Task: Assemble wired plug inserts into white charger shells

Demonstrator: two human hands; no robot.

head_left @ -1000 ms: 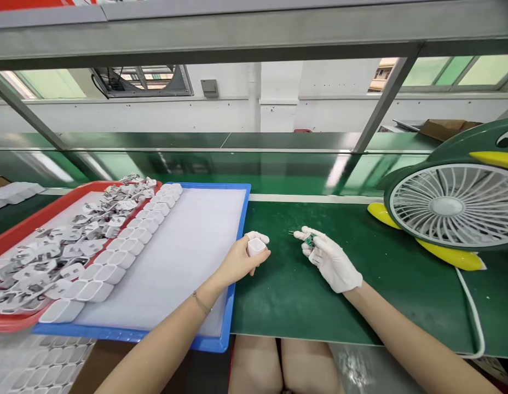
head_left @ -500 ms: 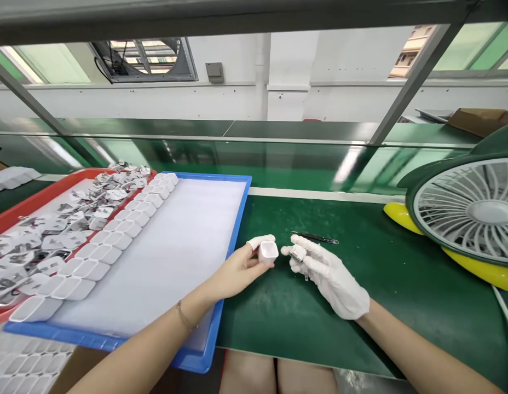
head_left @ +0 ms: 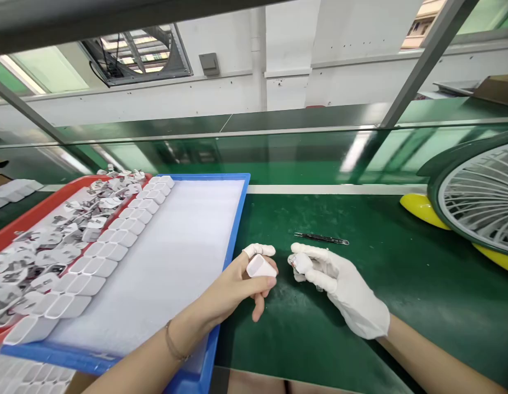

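Note:
My left hand (head_left: 241, 282), bare except for a white finger cot, pinches a small white plastic housing (head_left: 261, 266) over the green mat, open end toward the right. My right hand (head_left: 340, 284), in a white glove, is closed on a small component with a white and red end (head_left: 298, 264), held a few centimetres right of the housing. The two parts do not touch. Black tweezers (head_left: 322, 238) lie on the mat just behind my right hand.
A blue tray (head_left: 233, 230) with a white liner holds a row of white housings (head_left: 114, 238) along its left side. A red tray (head_left: 16, 224) left of it carries several loose plug parts. A green and yellow fan (head_left: 475, 208) stands at right.
The tweezers, earlier in my right hand, now lie on the mat. Both hands have come closer together and nearer to me, and the view has shifted left and down.

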